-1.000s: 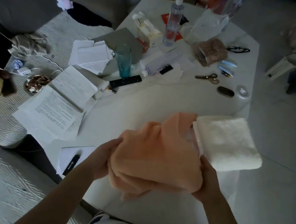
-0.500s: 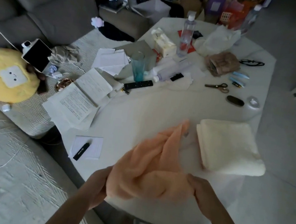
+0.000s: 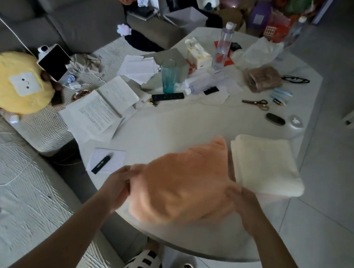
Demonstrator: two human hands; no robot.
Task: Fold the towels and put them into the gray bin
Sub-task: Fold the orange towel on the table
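Observation:
An orange towel (image 3: pixel 183 186) hangs bunched and blurred over the near part of the white table (image 3: pixel 163 127). My left hand (image 3: pixel 120 182) grips its left edge and my right hand (image 3: pixel 244 202) grips its right edge. A folded cream towel (image 3: pixel 264 163) lies on the table just right of the orange one, apart from both hands. A gray-white open bin (image 3: pixel 186 19) stands on the floor beyond the table's far side.
The far half of the table holds papers (image 3: pixel 104 111), a teal glass (image 3: pixel 168 76), a water bottle (image 3: pixel 223 47), scissors (image 3: pixel 255 102), a remote (image 3: pixel 167 96) and glasses (image 3: pixel 295 79). A notepad with a black pen (image 3: pixel 106 161) lies near my left hand. A gray sofa (image 3: pixel 52 11) stands left.
The view has tilted up and back. Both hands have pulled the orange towel toward me and spread it wider between them, near the table's front edge.

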